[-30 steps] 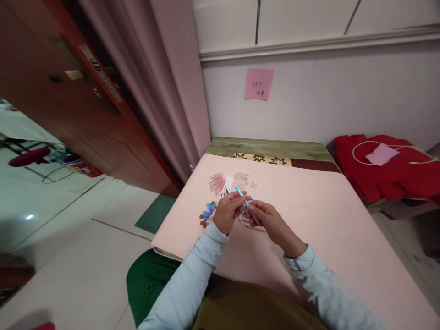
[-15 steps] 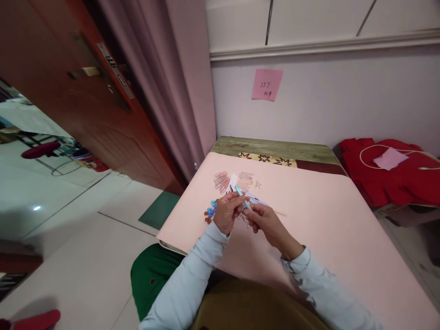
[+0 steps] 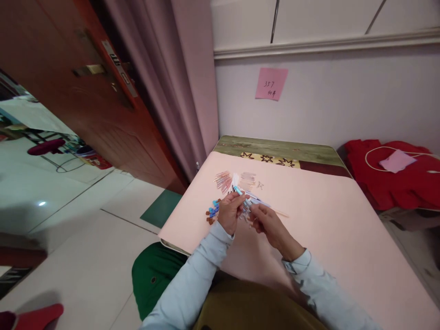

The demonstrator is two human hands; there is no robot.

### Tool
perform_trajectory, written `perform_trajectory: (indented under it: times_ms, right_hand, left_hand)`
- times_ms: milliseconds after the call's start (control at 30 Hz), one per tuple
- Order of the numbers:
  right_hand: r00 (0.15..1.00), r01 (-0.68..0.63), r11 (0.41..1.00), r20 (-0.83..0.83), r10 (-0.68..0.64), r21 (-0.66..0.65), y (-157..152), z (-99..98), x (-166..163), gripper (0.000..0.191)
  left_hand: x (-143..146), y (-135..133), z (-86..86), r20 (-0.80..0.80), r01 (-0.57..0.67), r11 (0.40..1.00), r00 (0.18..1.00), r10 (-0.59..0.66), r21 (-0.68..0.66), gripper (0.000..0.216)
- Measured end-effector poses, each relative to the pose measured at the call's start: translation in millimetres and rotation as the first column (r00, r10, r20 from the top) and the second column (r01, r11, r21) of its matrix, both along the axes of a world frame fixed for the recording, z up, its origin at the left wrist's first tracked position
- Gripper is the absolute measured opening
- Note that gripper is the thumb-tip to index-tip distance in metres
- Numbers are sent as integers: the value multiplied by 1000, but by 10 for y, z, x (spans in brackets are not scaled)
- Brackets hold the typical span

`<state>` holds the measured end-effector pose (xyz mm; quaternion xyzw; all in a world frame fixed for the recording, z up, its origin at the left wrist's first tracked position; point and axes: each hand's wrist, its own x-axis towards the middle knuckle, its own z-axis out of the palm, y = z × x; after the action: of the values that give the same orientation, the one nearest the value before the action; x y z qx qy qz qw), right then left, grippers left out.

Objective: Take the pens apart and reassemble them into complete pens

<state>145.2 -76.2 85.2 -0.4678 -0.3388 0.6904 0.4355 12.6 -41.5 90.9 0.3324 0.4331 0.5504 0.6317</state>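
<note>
The table (image 3: 326, 220) is flat, so a nudge to it could set round parts rolling. The left hand (image 3: 228, 213) is narrowed in a pinch; the right hand (image 3: 271, 227) has its fingertips drawn together, though I cannot tell whether they grip anything. Beyond them, the reddish sticks (image 3: 223, 182) lie loosely fanned, and a careless reach could mix them. The rods (image 3: 258, 200) lie behind the right hand, where a knuckle might catch them. The pen (image 3: 238, 190) sits in the left pinch above the table; a slack thumb or crooked push could drop it. The blue caps (image 3: 213, 211), just beside the left hand, could scatter if its wrist swung outward
</note>
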Motion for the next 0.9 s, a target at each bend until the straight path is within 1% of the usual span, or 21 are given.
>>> perform_trajectory:
  times_ms: [67,133,200,267,367,467,500,533,567,600,633,667,733,767,800,833,900]
  right_hand:
    - [997,-44,997,-60,41,-60,3,-24,5,49]
    - [993,-76,993,-102,67,-88,6,-42,16,48]
    - [994,-65,996,-94,59,-56,4,-47,23,43]
    - [998,-24,999,-59,23,-20,-3,-45,21,41]
    - [999,49,999,-16,-49,-5,-17,-52,13,43]
    - [999,41,999,8,-41,23,-14,-93,41,44]
    - [998,34,998,53,-37,53,-5,-112,68,42]
    - [990,33,995,135,-47,99,9,-131,103,41]
    - [963,36,986,257,-76,161,27,-148,147,38]
    - [906,30,972,404,-124,231,49,-163,196,35]
    - [812,11,954,554,-183,300,75,-173,246,32]
    - [690,-22,935,682,-243,355,103,-179,293,29]
    - [440,-106,911,841,-316,398,160,-180,365,22]
    - [344,-140,910,881,-325,390,187,-177,387,19]
    - [274,-166,913,907,-320,373,212,-174,399,18]
    - [223,-186,917,924,-310,353,232,-170,404,17]
    - [161,-207,923,942,-295,324,259,-164,404,17]
  left_hand:
    - [19,-10,22,-9,-16,1000,1000,16,14,43]
    - [35,-23,46,-39,-44,998,998,46,39,61]
    - [47,-31,59,-80,-65,996,994,70,63,76]
    - [54,-30,56,-103,-80,994,991,88,76,84]
    - [54,-15,35,-116,-98,991,987,109,92,86]
    - [44,21,5,-123,-91,990,987,105,110,82]
    - [38,41,-11,-131,-93,989,985,109,118,81]
    - [31,67,-33,-144,-100,987,982,118,127,79]
    - [21,100,-65,-163,-110,984,978,132,139,77]
    - [9,137,-107,-188,-120,981,971,149,154,76]
    - [-4,179,-160,-216,-127,977,963,163,172,74]
    - [-17,223,-223,-245,-121,974,955,166,190,72]
    - [-44,306,-371,-306,-88,974,940,151,210,61]
    - [-55,342,-447,-334,-59,976,934,128,209,50]
    - [-65,372,-517,-362,-40,977,925,116,211,39]
    - [-73,396,-579,-390,-19,976,915,105,216,32]
    - [-87,428,-664,-426,7,972,900,96,234,26]
